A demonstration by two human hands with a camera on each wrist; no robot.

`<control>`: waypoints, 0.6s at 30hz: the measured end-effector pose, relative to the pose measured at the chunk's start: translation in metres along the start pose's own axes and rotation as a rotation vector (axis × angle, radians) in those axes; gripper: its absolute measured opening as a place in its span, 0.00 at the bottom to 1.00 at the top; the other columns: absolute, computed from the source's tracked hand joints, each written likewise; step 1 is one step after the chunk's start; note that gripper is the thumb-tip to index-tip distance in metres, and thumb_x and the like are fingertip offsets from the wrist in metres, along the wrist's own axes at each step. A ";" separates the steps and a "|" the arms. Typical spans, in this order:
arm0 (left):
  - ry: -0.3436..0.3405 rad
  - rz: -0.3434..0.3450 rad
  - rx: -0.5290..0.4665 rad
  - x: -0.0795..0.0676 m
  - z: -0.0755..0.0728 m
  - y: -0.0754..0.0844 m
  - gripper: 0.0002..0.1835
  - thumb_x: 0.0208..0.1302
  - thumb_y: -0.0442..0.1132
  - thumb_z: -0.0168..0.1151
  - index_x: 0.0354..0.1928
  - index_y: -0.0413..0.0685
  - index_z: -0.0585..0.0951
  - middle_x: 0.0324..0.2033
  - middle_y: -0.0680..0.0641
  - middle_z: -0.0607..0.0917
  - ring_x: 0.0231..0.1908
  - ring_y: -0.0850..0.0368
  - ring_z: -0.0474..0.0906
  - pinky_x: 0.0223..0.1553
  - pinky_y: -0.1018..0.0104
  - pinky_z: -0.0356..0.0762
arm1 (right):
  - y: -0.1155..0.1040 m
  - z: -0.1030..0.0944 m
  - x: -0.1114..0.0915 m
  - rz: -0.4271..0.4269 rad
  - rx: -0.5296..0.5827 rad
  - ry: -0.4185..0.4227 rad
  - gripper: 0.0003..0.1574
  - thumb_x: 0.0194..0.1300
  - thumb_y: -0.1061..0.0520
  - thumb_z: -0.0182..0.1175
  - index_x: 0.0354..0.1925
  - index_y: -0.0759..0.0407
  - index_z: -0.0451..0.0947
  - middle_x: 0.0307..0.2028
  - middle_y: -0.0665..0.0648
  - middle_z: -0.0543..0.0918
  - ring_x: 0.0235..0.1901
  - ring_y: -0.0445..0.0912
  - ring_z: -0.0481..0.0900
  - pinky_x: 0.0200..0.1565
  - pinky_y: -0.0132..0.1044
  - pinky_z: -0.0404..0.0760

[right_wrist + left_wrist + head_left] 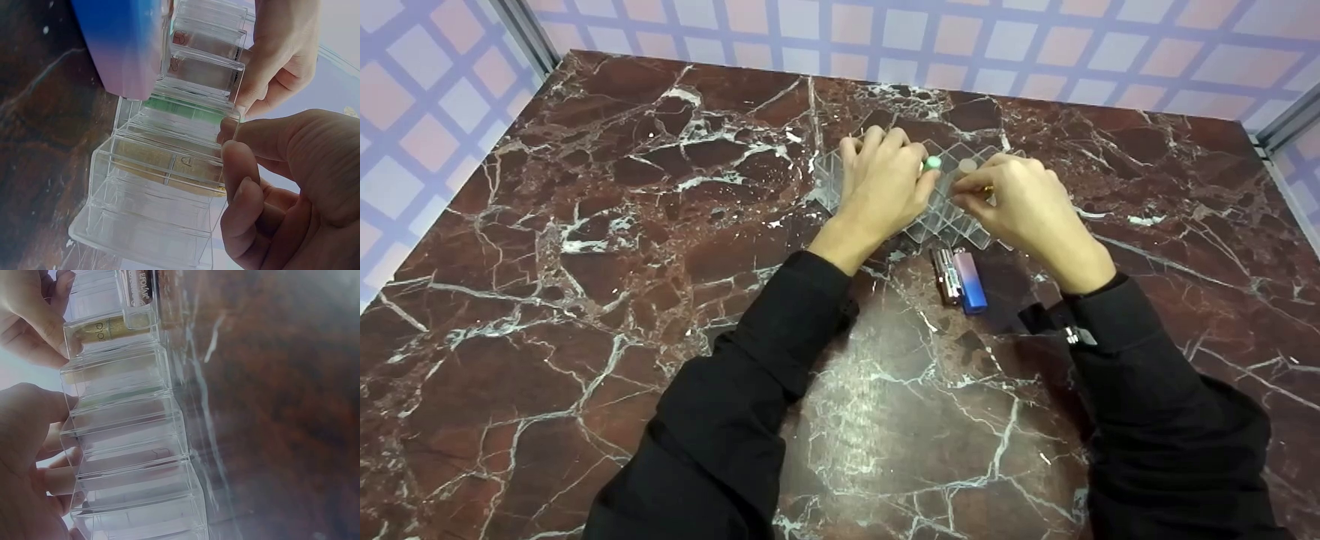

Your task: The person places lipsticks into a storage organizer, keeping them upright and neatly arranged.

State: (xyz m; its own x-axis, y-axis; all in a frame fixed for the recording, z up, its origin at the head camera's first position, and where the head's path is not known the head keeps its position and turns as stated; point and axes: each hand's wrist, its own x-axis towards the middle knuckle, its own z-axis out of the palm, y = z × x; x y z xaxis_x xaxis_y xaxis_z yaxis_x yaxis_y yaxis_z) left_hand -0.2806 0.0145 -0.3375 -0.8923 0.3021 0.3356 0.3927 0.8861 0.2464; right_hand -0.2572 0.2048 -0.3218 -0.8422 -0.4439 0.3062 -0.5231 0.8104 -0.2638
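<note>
A clear plastic lipstick organizer [941,223] with diamond-shaped slots stands toward the back of the table. My left hand [883,172] grips its top at the left, thumb beside a green-topped tube [933,162]. At the right part, my right hand [1020,199] pinches the upper end of a gold lipstick tube [146,160] that lies within one slot. Lettering on the gold tube shows through the clear wall in the left wrist view. In the right wrist view a green tube [185,109] fills a nearby slot. The hands hide much of the organizer's top.
In front of the organizer, side by side, lie a silver lipstick tube [946,276] and a pink-to-blue lipstick tube [970,283]. The table [607,330] is dark red marble-patterned. Checked panels [915,34] rise behind it and at both sides.
</note>
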 end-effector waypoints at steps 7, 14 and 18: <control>-0.042 -0.023 0.012 -0.002 -0.002 -0.001 0.22 0.73 0.61 0.55 0.56 0.56 0.81 0.51 0.53 0.80 0.53 0.54 0.69 0.59 0.53 0.59 | 0.000 0.001 0.001 -0.005 0.017 -0.012 0.10 0.65 0.59 0.70 0.44 0.61 0.88 0.41 0.63 0.87 0.36 0.57 0.84 0.41 0.54 0.81; -0.036 -0.017 -0.002 -0.007 -0.007 -0.004 0.27 0.71 0.65 0.56 0.61 0.57 0.78 0.56 0.52 0.78 0.57 0.54 0.69 0.59 0.53 0.61 | 0.001 0.000 0.000 0.020 0.054 0.014 0.10 0.67 0.57 0.68 0.45 0.60 0.88 0.41 0.61 0.87 0.31 0.54 0.81 0.38 0.49 0.79; -0.023 -0.016 -0.009 -0.009 -0.010 -0.004 0.27 0.71 0.66 0.54 0.62 0.58 0.78 0.57 0.53 0.78 0.57 0.54 0.69 0.58 0.54 0.61 | 0.003 -0.003 -0.004 0.005 0.084 0.111 0.12 0.68 0.55 0.68 0.46 0.60 0.87 0.41 0.59 0.87 0.28 0.50 0.78 0.36 0.45 0.76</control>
State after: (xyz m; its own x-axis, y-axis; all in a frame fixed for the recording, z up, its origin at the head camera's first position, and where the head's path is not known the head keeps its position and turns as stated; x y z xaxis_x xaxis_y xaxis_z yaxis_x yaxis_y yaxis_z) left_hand -0.2719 0.0052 -0.3326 -0.9033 0.2958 0.3108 0.3802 0.8876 0.2601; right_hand -0.2549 0.2109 -0.3210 -0.8276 -0.3911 0.4028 -0.5319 0.7756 -0.3398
